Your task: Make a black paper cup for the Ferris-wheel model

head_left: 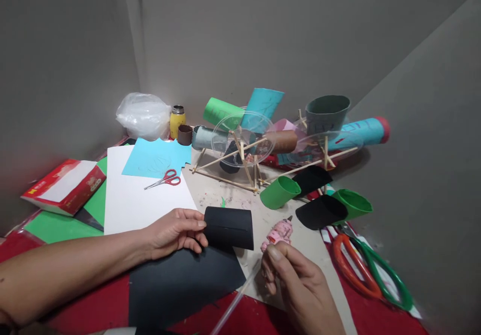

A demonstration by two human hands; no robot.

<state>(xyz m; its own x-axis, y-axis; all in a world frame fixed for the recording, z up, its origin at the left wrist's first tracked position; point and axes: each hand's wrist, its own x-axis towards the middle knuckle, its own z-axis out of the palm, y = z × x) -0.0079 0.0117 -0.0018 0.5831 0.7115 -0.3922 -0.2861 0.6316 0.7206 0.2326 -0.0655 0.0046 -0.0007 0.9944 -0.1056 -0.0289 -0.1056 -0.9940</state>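
My left hand (pixel 180 230) grips a black paper tube (pixel 229 227) by its left end, with the thumb on top and the seam facing up. My right hand (pixel 296 280) is closed around a pink-wrapped glue gun (pixel 278 234); its dark nozzle points up and away to the right. A clear glue stick (pixel 238 295) sticks out behind the gun toward the lower left. Under the held tube lies a black sheet (pixel 184 285). Beyond the gun stand green tubes (pixel 280 193) and black tubes (pixel 321 212) with slanted ends.
Small red-handled scissors (pixel 165 179) lie on white paper (pixel 124 190) beside a cut blue sheet (pixel 150 157). Behind stand stick frames with clear discs (pixel 243 139) and coloured tubes. Large scissors (pixel 368 270) lie at right, a red box (pixel 63 187) at left, a plastic bag (pixel 143 115) behind.
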